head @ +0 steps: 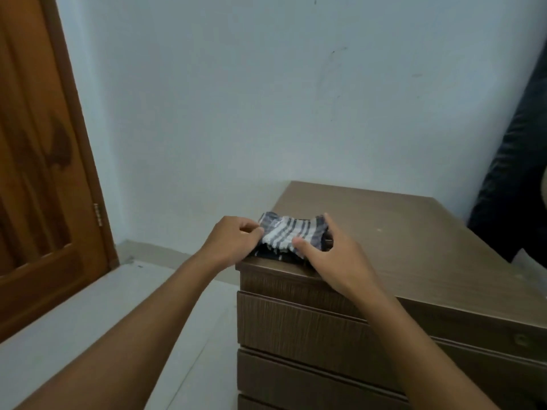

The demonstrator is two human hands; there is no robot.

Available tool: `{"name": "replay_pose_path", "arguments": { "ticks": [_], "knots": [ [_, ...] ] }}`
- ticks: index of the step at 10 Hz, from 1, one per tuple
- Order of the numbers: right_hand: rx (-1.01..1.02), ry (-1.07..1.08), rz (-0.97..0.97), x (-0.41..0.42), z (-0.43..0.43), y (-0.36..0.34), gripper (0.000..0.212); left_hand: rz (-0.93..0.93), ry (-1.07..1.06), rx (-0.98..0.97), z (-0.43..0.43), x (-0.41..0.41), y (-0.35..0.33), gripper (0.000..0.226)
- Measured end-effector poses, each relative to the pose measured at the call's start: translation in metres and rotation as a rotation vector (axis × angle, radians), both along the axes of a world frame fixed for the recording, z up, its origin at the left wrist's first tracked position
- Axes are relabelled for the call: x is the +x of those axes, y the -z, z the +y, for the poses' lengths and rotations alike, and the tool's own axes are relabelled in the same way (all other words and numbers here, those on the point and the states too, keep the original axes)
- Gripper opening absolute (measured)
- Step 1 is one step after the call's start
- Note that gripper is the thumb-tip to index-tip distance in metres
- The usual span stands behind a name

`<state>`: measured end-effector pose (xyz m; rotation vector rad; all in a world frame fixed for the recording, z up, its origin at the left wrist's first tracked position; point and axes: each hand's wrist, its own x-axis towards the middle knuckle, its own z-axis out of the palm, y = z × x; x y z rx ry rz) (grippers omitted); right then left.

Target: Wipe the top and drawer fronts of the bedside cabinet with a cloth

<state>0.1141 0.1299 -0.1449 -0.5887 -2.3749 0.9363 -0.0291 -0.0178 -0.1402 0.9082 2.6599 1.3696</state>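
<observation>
Head view: a folded cloth [291,236] — grey-and-white stripes, darker underside — lies at the near-left corner of the brown bedside cabinet [399,232] top. The left hand [233,239] pinches its left edge; the right hand [334,255] grips its right side. 3 drawer fronts [290,324] show, cut off below.

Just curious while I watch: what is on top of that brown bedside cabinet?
Only a folded striped cloth on the cabinet top's near-left corner, gripped by the left hand and right hand. The patch beneath it is hidden.
</observation>
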Motion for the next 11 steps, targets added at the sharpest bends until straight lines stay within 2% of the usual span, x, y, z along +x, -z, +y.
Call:
{"name": "replay_pose_path", "arguments": {
  "ticks": [2,3,8,9,11],
  "knots": [
    [0.149,0.026,-0.162,0.012,-0.007,-0.001,0.078,0.080,-0.066,0.019,0.002,0.028,0.014,0.039],
    [0.180,0.067,-0.165,0.014,-0.008,0.001,0.069,0.101,-0.071,0.002,0.009,0.034,0.018,0.043],
    [0.334,0.177,-0.178,0.012,-0.015,0.010,0.065,0.062,-0.130,0.133,0.019,0.036,0.034,0.042],
    [0.291,0.158,-0.177,0.021,-0.020,0.007,0.066,0.054,-0.119,0.095,0.018,0.036,0.032,0.042],
    [-0.098,0.065,-0.096,0.044,-0.006,-0.018,0.058,0.171,-0.066,-0.105,0.010,0.037,0.003,0.044]
  ]
}}
